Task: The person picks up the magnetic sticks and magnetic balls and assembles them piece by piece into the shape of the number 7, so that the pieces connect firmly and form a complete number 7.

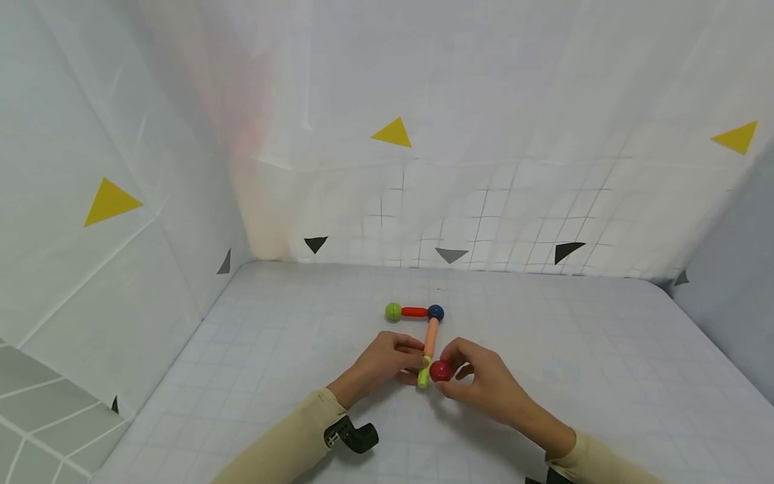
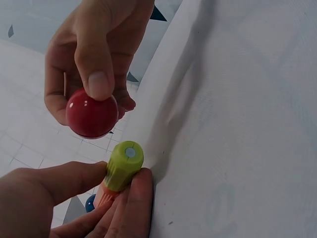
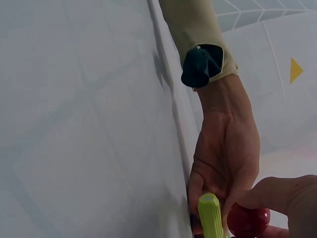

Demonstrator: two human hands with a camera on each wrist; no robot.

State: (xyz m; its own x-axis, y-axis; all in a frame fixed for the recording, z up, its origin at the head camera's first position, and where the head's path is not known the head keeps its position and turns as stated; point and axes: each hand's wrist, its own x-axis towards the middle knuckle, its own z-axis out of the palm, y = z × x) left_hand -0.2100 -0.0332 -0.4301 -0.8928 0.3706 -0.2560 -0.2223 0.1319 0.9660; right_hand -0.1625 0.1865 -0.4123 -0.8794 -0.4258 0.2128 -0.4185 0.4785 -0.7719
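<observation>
My left hand (image 1: 393, 359) pinches a yellow-green rod (image 2: 124, 166) between thumb and fingers. That rod meets an orange rod (image 1: 431, 336), whose far end touches a dark blue ball (image 1: 435, 312). From the blue ball a red rod (image 1: 414, 312) runs left to a green ball (image 1: 394, 311). My right hand (image 1: 484, 380) holds a glossy red ball (image 2: 92, 113) between thumb and fingers. In the left wrist view a small gap separates this ball from the rod's free end, which shows a grey metal disc.
A white cloth with a faint grid covers the table (image 1: 290, 302). White sheets with yellow (image 1: 393, 132) and dark triangles stand behind and at the sides. A black wrist device (image 1: 353, 435) sits at my left cuff.
</observation>
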